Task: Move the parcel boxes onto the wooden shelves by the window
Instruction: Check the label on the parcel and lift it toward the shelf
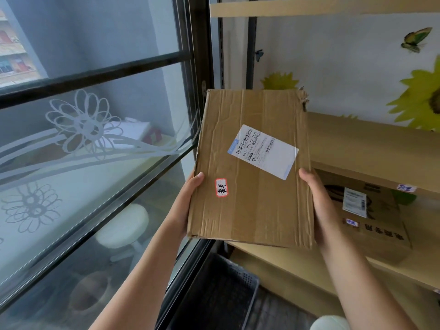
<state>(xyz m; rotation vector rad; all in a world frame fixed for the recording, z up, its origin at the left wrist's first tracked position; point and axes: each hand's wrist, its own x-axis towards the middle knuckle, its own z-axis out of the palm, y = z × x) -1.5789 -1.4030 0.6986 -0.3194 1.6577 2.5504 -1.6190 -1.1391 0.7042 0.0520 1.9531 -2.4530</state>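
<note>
A flat brown cardboard parcel box (252, 198) with a white shipping label and a small red-framed sticker is held up in front of the wooden shelves (371, 144). My left hand (188, 201) grips its left edge and my right hand (319, 203) grips its right edge. The box's far end reaches the left end of the middle shelf board. A second parcel box (378, 225) with a white label lies on the lower shelf, partly hidden behind my right hand.
A large window (95, 139) with frosted flower patterns and black frames fills the left. A dark plastic crate (221, 291) stands on the floor below the shelves. Sunflower and butterfly stickers decorate the white wall behind. Another shelf board (321, 8) runs overhead.
</note>
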